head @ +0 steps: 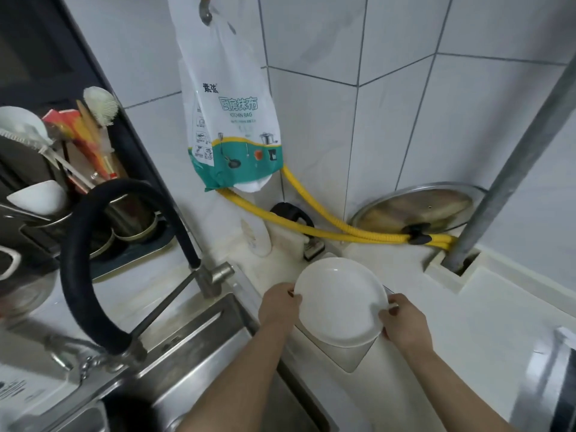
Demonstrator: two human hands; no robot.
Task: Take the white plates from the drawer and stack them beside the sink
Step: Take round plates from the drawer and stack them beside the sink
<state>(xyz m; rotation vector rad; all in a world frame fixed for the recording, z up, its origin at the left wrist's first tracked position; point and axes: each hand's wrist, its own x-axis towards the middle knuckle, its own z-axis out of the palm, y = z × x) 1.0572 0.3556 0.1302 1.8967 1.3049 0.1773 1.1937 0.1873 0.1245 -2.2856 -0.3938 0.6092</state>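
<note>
Both hands — left hand [278, 302] and right hand [405, 322] — hold a close grip on opposite rims of the white plate [339, 302], just above the pale bench [467, 322] beside the steel sink [193, 347].

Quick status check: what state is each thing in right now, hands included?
white plate: held level over the counter, by both hands
left hand: grips plate's left rim
right hand: grips plate's right rim
pot lid: leaning against wall
kitchen rag bag: hanging from hook
</note>
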